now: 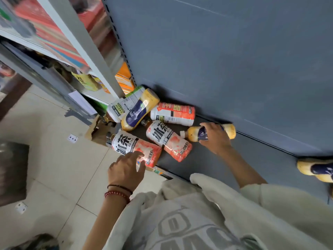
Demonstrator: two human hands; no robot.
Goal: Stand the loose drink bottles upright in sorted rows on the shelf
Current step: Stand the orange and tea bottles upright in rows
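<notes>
Pale tiled floor [54, 168]; torn cardboard box [97, 131]; small white card [72, 138] lying on tiles.

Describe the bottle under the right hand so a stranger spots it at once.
Below the grey back panel runs a shelf. Right of its bottle pile lies a yellow bottle with a navy label, white cap toward the pile. Unlike its twin atop the pile, it lies flat on the shelf, under the right hand.

Pale tiled floor [54, 159], grey back panel [234, 60]
</notes>
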